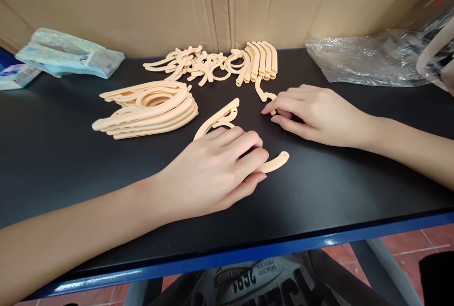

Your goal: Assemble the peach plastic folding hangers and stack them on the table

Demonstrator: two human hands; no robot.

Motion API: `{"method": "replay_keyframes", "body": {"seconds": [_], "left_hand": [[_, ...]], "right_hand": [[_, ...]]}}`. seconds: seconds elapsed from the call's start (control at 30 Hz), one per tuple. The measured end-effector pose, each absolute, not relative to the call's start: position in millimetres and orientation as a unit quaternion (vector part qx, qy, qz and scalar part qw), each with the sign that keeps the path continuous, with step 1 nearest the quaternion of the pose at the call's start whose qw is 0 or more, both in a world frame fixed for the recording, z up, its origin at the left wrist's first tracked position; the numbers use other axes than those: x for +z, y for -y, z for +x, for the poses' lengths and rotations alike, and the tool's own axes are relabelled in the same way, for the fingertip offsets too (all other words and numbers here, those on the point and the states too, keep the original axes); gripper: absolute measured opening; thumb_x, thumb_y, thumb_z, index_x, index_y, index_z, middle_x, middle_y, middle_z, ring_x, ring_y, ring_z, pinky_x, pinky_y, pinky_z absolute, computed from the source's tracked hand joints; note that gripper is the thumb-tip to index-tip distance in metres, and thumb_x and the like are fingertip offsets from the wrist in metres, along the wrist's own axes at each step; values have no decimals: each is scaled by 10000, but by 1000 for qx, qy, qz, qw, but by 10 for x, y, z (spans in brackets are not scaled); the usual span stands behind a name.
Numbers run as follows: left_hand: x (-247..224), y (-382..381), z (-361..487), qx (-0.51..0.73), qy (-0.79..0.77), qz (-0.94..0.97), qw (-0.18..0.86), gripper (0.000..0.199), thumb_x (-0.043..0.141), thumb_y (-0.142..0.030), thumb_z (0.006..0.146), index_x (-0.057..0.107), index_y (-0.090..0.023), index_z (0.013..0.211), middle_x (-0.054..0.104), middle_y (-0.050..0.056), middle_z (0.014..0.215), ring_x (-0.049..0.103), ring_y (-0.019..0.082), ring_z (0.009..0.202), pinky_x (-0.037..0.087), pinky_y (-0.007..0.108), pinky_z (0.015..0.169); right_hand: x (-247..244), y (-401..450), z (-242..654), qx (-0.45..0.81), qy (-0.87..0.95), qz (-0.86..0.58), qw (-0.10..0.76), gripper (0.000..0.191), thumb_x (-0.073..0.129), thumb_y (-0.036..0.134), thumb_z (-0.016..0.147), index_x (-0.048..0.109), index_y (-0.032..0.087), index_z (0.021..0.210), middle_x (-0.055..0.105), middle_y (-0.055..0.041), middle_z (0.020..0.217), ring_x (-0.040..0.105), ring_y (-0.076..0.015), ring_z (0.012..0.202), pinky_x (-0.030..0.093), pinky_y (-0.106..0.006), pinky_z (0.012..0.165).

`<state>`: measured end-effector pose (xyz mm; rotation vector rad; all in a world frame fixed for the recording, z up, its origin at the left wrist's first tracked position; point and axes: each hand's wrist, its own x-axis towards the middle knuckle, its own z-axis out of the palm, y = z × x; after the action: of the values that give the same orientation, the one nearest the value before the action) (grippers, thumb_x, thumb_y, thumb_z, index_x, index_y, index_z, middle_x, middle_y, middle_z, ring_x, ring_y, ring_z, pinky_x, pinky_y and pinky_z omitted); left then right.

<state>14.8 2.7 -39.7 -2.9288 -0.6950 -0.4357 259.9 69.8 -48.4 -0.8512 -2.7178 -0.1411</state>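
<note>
In front of me my left hand (209, 169) curls over a cream plastic folding hanger (217, 118) lying on the black table. One curved arm of the hanger sticks out past the thumb, and its middle is hidden under my fingers. To the right, my right hand (315, 114) has its thumb and fingertips around a small cream hook piece (261, 92), whose curved end shows beyond the fingers. The rest of that piece is partly covered. Left of the hanger lies a stack of similar cream hangers (152, 117).
Loose cream hooks (204, 67) and a row of curved hanger arms (262, 60) lie at the back. A blue tissue pack (71, 55) is at far left, clear plastic wrap (362, 60) at right. Cardboard (177, 8) stands behind; the table's blue edge (248, 252) is nearest me.
</note>
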Motion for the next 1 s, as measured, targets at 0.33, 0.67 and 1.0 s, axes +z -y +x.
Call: {"method": "replay_keyframes", "body": {"seconds": [0.33, 0.67, 1.0], "left_hand": [[-387, -10, 151, -138, 228, -963, 51, 241, 465, -227, 977, 678, -121, 1012, 665, 88, 1023, 617, 237, 869, 508, 371, 755], [-393, -24, 155, -140, 230, -962, 51, 229, 477, -226, 973, 680, -126, 1008, 664, 77, 1014, 620, 233, 853, 505, 368, 745], [-398, -22, 142, -145, 230, -962, 42, 237, 473, -230, 976, 681, -121, 1010, 660, 78, 1016, 613, 231, 857, 501, 369, 750]], "right_hand": [[-497, -705, 2612, -49, 943, -296, 141, 282, 387, 321, 996, 622, 196, 1089, 667, -51, 878, 593, -202, 753, 424, -341, 729], [-482, -693, 2598, -52, 945, -289, 146, 310, 391, 306, 1003, 641, 144, 1088, 655, -59, 858, 571, -196, 726, 411, -336, 721], [-474, -684, 2589, -51, 946, -286, 145, 303, 397, 291, 1005, 643, 135, 1088, 646, -50, 850, 560, -185, 719, 410, -327, 730]]}}
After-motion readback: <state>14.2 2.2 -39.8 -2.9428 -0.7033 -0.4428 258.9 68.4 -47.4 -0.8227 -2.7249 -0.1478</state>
